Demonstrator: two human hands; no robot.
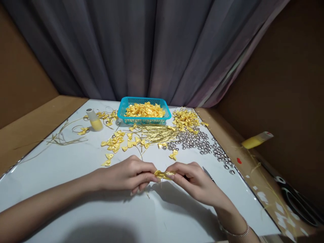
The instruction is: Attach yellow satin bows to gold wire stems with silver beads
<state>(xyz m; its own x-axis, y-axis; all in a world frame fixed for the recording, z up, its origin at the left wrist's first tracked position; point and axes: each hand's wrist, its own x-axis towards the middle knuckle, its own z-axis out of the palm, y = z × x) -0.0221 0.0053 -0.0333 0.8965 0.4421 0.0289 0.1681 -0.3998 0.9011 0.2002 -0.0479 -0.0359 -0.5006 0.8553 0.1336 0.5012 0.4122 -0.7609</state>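
My left hand (135, 172) pinches a small yellow satin bow (159, 173) between thumb and fingertips, just above the white tabletop (121, 216). Thumb and forefinger of my right hand (194, 179) close on a shiny gold cord (170, 173), bent double where it meets the bow. The fingertips partly hide how bow and cord join. A thin strand runs up behind my left hand. Loose yellow bows (115, 141) lie beyond it, beside a bundle of gold cords (158, 134). Small silver rings or beads (194, 140) are scattered beyond my right hand.
A turquoise basket (121, 113) full of yellow bows stands at the back. Corded bows (186, 118) are heaped to its right. A bottle of yellow liquid (95, 120) stands left. A pointed metal tool (208, 173) lies behind my right hand; black scissors (296, 202) lie far right.
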